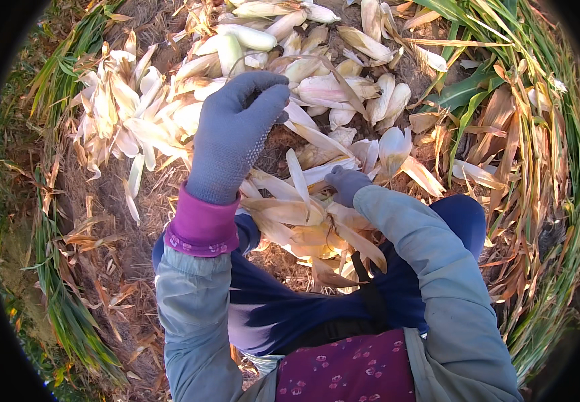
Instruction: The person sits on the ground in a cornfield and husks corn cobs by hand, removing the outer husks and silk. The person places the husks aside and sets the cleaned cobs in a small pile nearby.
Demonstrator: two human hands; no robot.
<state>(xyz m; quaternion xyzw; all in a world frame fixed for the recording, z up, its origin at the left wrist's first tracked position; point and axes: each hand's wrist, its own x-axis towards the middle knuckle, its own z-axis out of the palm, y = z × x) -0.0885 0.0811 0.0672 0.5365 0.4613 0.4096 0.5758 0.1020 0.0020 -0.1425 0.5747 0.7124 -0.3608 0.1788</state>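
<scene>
My left hand (242, 128), in a grey knitted glove with white grip dots, is raised over the heap of corn. Its fingers curl towards the thumb, and whether anything small is pinched there is hidden. Lower and to the right, my right hand (348, 185), also gloved, grips a partly husked corn ear (327, 173). A little yellow shows between that ear's pale husks. Loose dry husks (290, 211) spread below the ear, between my legs.
Unhusked corn ears (335, 90) lie heaped ahead, with several pale bare-looking ears (247, 37) among them. To the left is a pile of stripped husks (119, 100). Cut green and dry stalks (566, 166) line the right; more green stalks (63, 291) lie left on straw-strewn soil (134, 271).
</scene>
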